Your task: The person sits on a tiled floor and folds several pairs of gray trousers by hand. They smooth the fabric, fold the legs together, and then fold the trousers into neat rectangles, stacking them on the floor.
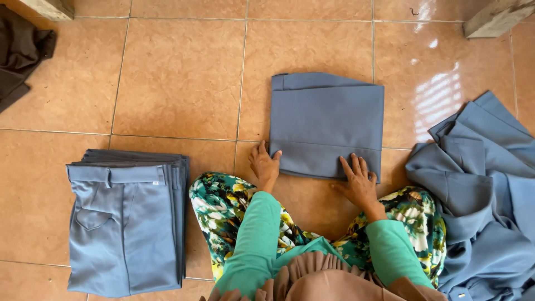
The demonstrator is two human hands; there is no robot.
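A folded grey-blue garment lies flat on the tiled floor in front of me, a neat rectangle. My left hand rests at its near left corner, fingers curled against the edge. My right hand lies flat with fingers spread on its near right edge. Both arms wear green sleeves. My knees, in floral fabric, frame the space beneath the hands.
A stack of folded grey-blue trousers sits on the floor at my left. A loose heap of the same grey-blue cloth lies at my right. Dark cloth shows at the far left corner. Wooden furniture legs stand at the top corners.
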